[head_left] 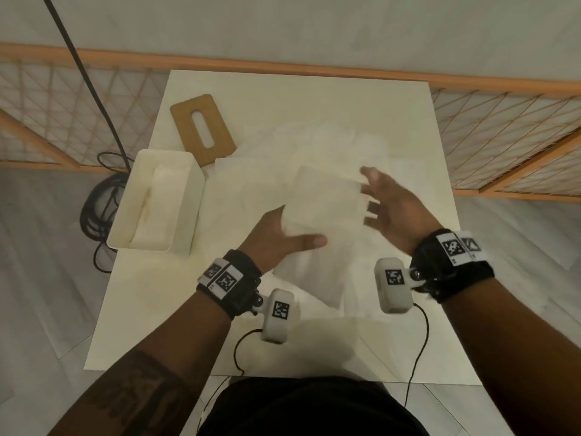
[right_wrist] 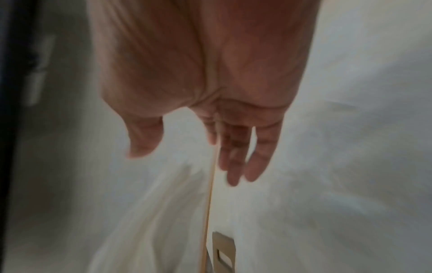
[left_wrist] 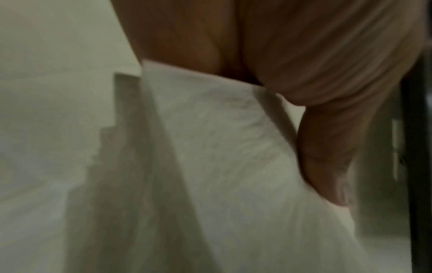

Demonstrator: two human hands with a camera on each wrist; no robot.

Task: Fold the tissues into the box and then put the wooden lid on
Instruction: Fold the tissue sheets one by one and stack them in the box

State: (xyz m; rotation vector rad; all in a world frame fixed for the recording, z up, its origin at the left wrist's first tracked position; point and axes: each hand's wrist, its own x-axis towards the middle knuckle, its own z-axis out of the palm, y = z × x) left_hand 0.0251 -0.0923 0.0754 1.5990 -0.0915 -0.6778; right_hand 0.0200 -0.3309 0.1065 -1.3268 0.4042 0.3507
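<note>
A: On the table (head_left: 314,99), near its middle, a tissue (head_left: 323,199) is held up by the left hand (head_left: 276,237), thumb over its near edge and fingers hidden beneath it. The right hand (head_left: 390,209) is spread beside the tissue's right edge, fingers straight; nothing is seen gripped by it.

B: And the rest?

A: The box (head_left: 185,162) is stood at the table's left edge, partly filled with tissues already. The lid (head_left: 185,121) is laid flat just behind it. More loose tissues (head_left: 330,136) are strewn across the far half of the table.

B: What could be spoiled from here?

A: Probably the fold. The sheet is held on one side only, so it may be let droop or crease askew before it is met by the right hand. If it is gripped too hard, it could be torn.

B: Anything at the box?

A: It is set close to the edge; it might be nudged off if a tissue is pressed in carelessly. A badly folded sheet could also be left proud of the rim, and the lid would then not be seated.
</note>
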